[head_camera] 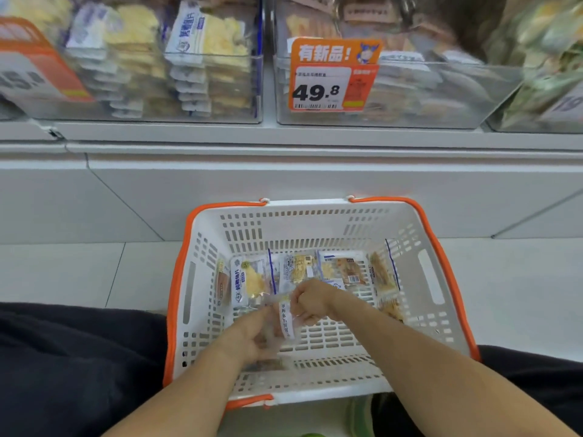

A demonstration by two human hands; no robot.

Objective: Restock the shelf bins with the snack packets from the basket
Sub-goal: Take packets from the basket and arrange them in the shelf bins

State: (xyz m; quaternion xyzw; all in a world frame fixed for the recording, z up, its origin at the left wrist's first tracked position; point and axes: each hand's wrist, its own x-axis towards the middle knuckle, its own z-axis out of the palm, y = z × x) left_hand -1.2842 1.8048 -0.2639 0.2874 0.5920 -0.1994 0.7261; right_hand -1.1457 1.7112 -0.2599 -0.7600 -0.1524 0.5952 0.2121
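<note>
A white basket (pixel 426 272) with orange rim stands on the floor below the shelf. Several clear snack packets (pixel 252 280) lie along its far inner side. Both hands are inside the basket. My left hand (pixel 252 337) grips blurred clear packets (pixel 285 320) by their near end. My right hand (pixel 310 301) is curled over the far end of the same packets. Above, a clear shelf bin (pixel 157 99) holds stacked yellow-and-white packets, and a second bin (pixel 410 102) to its right holds mixed packets.
An orange price tag (pixel 328 77) reading 49.8 hangs on the right bin. Another orange tag (pixel 34 70) sits at far left. A third bin (pixel 542 105) is at far right. White shelf ledge (pixel 284 137) runs above the basket. My dark-clothed knees flank the basket.
</note>
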